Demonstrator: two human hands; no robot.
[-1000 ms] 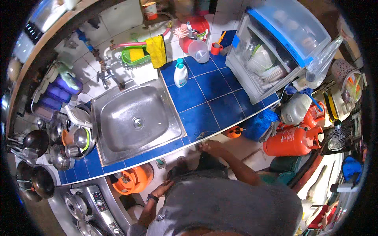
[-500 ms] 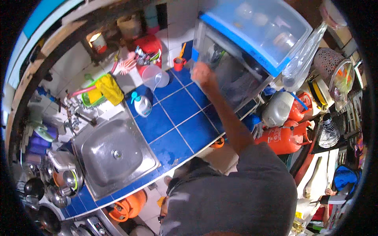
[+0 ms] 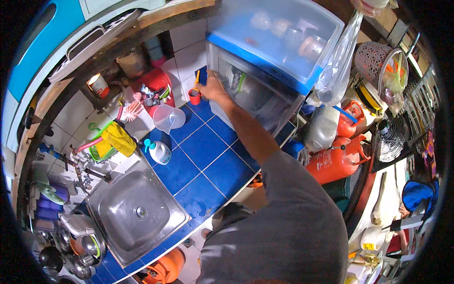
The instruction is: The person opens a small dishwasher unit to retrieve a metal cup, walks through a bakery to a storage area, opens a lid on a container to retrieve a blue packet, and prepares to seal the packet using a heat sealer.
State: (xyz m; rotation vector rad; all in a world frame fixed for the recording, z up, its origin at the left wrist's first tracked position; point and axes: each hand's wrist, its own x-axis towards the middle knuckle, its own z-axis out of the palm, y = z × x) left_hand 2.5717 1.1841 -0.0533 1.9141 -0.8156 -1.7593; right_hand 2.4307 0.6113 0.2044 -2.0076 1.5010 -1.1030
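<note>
While the right arm is stretched across the table [image 3: 201, 194], the right hand [image 3: 215, 89] is held at its back edge, beside the front left corner of the dish cabinet [image 3: 269, 106]. The fingers are curled toward a red cup [image 3: 194, 97] and a yellow stick [image 3: 197, 77]; whether either is gripped or only touched cannot be told. The left hand is not shown.

The reach is judged to be all but complete, since the fingertips are brought right up to the cup and stick. Lifting is not seen: the cup is apparently borne by the table at the back edge, and the stick is not drawn well away from it.

The cup is stood upright, its mouth turned upward and its axis vertical. The stick's long axis is set steeply, its upper end pointed up along the wall and its lower end toward the cup; whether it is held inside or behind the cup is hidden.

Along the table toward the sink [image 3: 127, 203], a clear container [image 3: 170, 120] and a white bottle [image 3: 160, 152] are placed.
</note>
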